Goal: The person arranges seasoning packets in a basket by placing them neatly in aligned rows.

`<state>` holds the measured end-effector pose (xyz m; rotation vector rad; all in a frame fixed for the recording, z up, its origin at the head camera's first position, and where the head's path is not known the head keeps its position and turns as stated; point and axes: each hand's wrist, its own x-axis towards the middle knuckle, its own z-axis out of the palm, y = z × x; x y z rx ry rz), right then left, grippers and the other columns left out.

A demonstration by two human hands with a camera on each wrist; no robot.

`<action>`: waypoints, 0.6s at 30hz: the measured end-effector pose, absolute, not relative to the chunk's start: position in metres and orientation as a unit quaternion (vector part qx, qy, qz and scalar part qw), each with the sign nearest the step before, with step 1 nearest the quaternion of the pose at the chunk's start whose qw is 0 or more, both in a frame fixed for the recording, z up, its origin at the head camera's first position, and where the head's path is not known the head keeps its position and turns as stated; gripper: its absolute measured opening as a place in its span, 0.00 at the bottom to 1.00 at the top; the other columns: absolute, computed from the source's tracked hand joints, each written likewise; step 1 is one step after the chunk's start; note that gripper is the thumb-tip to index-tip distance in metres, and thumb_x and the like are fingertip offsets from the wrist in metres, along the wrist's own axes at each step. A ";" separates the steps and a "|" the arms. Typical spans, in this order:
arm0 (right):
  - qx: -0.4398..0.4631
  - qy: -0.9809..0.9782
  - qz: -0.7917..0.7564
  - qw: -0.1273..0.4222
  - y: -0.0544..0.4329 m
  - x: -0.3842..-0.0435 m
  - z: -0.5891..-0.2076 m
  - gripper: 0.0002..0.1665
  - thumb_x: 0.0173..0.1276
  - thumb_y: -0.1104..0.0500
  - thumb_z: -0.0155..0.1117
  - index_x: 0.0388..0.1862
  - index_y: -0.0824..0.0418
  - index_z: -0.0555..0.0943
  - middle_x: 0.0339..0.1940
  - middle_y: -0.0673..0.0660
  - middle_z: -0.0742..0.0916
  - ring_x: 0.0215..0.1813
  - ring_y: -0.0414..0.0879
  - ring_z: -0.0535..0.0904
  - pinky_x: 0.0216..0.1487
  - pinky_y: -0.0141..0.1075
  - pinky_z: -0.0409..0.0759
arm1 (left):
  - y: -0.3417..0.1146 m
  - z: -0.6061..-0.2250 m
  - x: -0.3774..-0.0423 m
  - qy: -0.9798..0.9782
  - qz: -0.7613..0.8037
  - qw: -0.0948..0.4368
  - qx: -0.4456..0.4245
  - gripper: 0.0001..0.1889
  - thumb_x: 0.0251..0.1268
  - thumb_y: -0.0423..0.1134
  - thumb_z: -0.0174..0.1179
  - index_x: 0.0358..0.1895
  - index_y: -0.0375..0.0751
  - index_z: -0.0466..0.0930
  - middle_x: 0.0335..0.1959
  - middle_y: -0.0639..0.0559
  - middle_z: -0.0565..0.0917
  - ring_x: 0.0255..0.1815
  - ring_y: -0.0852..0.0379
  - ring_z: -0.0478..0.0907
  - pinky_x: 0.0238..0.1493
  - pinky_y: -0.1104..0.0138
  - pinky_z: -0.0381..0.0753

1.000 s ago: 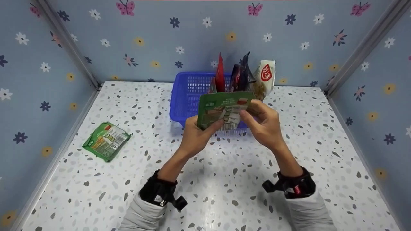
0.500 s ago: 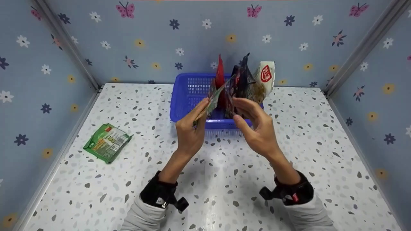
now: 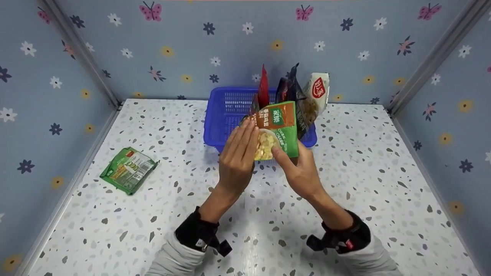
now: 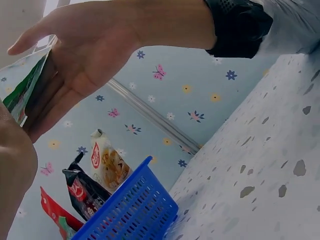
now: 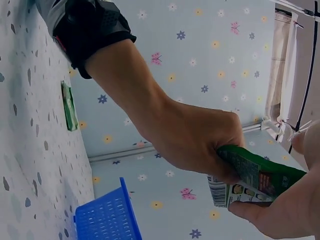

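In the head view, a green and orange food packet (image 3: 289, 134), its front printed with yellow pieces, is held up before the basket. My left hand (image 3: 238, 159) holds its left side, with straight fingers across the front; that thumb is hidden. On the other side, my right hand (image 3: 301, 172) touches it with fingers behind. The left wrist view shows that right hand (image 4: 85, 65) with long straight fingers and the thumb stretched away from the packet. In the right wrist view, the packet (image 5: 240, 175) comes out of my left hand's grip (image 5: 190, 130), barcode side showing.
Behind the hands stands a blue plastic basket (image 3: 208, 122), holding a red bag (image 3: 263, 90), a dark bag (image 3: 294, 90) and a white bag (image 3: 317, 88) upright. A second green packet (image 3: 129, 170) lies at left on the speckled table (image 3: 184, 222). Flowered walls enclose three sides.
The packet first showed its back, then stood edge-on as the left hand turned it; now its front shows. The right hand let go and touches it again. The basket has not moved.
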<state>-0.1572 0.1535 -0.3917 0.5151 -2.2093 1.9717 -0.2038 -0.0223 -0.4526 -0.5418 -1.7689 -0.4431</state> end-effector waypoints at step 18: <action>0.124 -0.744 0.636 0.160 0.151 -0.163 -0.396 0.20 0.93 0.60 0.48 0.44 0.70 0.83 0.22 0.49 0.71 0.23 0.39 0.66 0.28 0.32 0.69 | -0.012 -0.467 -0.206 -0.763 -0.095 0.595 -0.236 0.20 0.76 0.25 0.71 0.68 0.33 0.88 0.67 0.39 0.92 0.70 0.44 0.90 0.76 0.55 0.87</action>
